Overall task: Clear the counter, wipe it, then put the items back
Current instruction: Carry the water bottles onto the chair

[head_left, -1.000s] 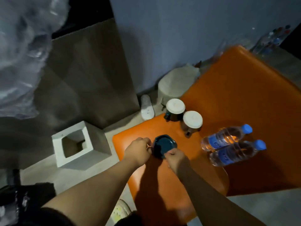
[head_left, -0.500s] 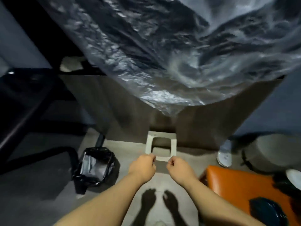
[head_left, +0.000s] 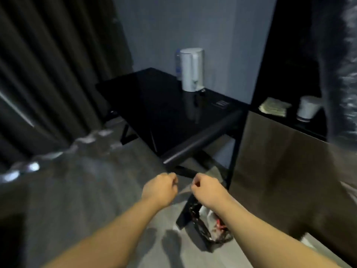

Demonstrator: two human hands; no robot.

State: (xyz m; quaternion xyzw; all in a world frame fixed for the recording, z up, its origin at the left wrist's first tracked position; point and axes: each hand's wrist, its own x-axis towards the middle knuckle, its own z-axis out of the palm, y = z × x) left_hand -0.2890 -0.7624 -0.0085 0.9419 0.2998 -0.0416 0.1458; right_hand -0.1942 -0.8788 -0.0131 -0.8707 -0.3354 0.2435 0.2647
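Far left: dark pleated curtain [head_left: 48, 74], hanging toward the floor. Near left: crinkled clear plastic sheet [head_left: 58, 159], blurred, kind uncertain. Near centre: left hand [head_left: 160, 190], fingers curled into a loose fist with nothing visible in it, held in the air over the grey floor [head_left: 119, 190]. Centre: glossy black rectangular bench [head_left: 164, 105], the surface to be cleared and wiped, lying beyond both hands and touched by neither. At its far right end: clear plastic water bottle with a blue label [head_left: 178, 64], upright, just behind and partly hidden by a white cylindrical kettle [head_left: 192, 69], also upright; both items well apart from the hands, across the breadth of the bench. Near centre, just right of the left hand: right hand [head_left: 207, 190], likewise fisted and apparently empty, though blur leaves small contents undecided. Below it, on the floor by a bench leg: black bin bag [head_left: 210, 227] holding white and red rubbish. Right: brown cabinet [head_left: 280, 161]; on the dark ledge above it, a folded pale cloth [head_left: 274, 108] and a white cup [head_left: 308, 108], near each other but apart. Risks, as judged: bottle and kettle stand so close that lifting one could topple the other; the glossy top would give a nudged item little grip; the bin bag lies near the feet on the way in; dim light makes a misjudged reach likelier.
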